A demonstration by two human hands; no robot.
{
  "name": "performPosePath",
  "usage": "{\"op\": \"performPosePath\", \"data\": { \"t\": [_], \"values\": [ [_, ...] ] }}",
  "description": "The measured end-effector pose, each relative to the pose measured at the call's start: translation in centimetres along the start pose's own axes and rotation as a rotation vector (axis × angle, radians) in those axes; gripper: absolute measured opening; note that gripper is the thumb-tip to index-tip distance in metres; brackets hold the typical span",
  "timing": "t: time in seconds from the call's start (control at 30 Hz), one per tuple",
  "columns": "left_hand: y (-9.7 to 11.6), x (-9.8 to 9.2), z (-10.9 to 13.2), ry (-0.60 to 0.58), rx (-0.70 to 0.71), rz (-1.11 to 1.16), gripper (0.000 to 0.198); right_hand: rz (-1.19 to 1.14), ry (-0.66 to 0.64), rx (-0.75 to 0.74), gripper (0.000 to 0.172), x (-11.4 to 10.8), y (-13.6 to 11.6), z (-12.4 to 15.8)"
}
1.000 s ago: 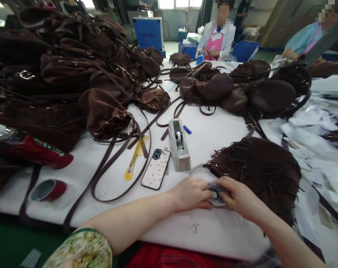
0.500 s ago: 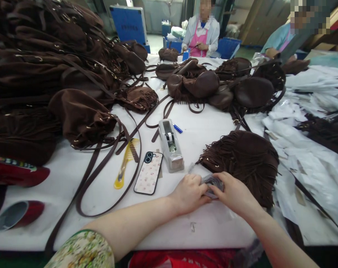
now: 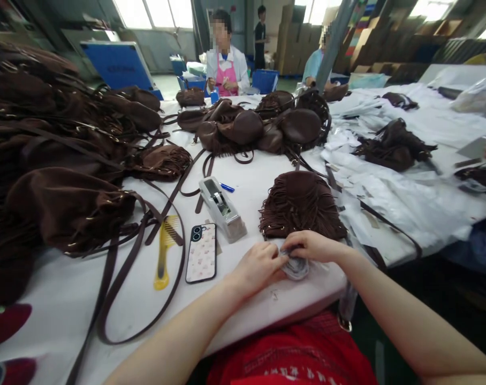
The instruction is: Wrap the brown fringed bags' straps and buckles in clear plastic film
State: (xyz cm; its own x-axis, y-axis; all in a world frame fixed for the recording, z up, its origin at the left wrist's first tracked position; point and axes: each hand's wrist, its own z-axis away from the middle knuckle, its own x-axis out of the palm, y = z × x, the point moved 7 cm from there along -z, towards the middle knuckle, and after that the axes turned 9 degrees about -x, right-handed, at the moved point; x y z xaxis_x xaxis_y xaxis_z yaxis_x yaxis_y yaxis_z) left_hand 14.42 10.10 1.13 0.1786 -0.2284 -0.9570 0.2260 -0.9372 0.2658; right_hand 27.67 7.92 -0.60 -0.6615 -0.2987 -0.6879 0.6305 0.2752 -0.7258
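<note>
My left hand (image 3: 261, 264) and my right hand (image 3: 313, 247) meet near the table's front edge, fingers closed on a bunched roll of greyish clear plastic wrap (image 3: 296, 268). What lies inside the plastic is hard to make out. Just beyond them rests a dark brown fringed handbag (image 3: 303, 203), its flap upward. Over the front edge, to the right of the hands, hangs a plastic-wrapped strap (image 3: 347, 302) with a gold buckle at its end. Left of my left hand are a tape dispenser (image 3: 223, 208), a phone in a patterned case (image 3: 202, 252) and a yellow comb (image 3: 162, 256).
Brown bags (image 3: 58, 139) form a high pile at left, with long straps (image 3: 174, 289) looping across the table. More bags (image 3: 247, 125) lie in the middle. White wrapping sheets (image 3: 387, 198) cover the right side. A person in a pink apron (image 3: 227, 75) sits opposite.
The camera view has swung up and to the right. My hands stay together on the plastic, which now shows as a rounder coil below my right fingers.
</note>
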Motion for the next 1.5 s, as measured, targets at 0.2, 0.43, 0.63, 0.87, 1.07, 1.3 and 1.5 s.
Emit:
{"op": "performPosePath", "data": {
  "t": [0.2, 0.43, 0.63, 0.87, 1.07, 1.3, 1.5],
  "values": [
    [1.0, 0.6, 0.1, 0.007, -0.008, 0.072, 0.028, 0.048, -0.066, -0.018, 0.030, 0.0, -0.4, -0.9],
    [1.9, 2.2, -0.1, -0.131, -0.017, -0.047, 0.028, 0.273, 0.056, 0.012, 0.026, -0.7, -2.9, -1.2],
    [1.5, 2.1, 0.3, -0.212, -0.205, -0.107, 0.027, 0.292, 0.655, 0.125, 0.014, -1.9, -4.2, 4.8],
    [0.0, 3.6, 0.2, -0.391, -0.316, 0.007, 0.050, 0.585, 0.835, 0.765, 0.027, -8.2, 2.9, 17.3],
    [-0.4, 3.9, 0.4, -0.400, -0.317, 0.038, 0.064, 0.581, 0.682, 1.201, 0.032, -14.0, 12.0, 21.4],
    [-0.4, 3.2, 0.3, -0.353, -0.319, 0.062, 0.051, 0.472, 0.573, 1.286, 0.031, -15.0, 15.0, 21.6],
    [-0.4, 3.2, 0.4, -0.320, -0.300, 0.072, 0.042, 0.326, 0.630, 1.271, 0.020, -15.2, 14.5, 21.0]
  ]
}}
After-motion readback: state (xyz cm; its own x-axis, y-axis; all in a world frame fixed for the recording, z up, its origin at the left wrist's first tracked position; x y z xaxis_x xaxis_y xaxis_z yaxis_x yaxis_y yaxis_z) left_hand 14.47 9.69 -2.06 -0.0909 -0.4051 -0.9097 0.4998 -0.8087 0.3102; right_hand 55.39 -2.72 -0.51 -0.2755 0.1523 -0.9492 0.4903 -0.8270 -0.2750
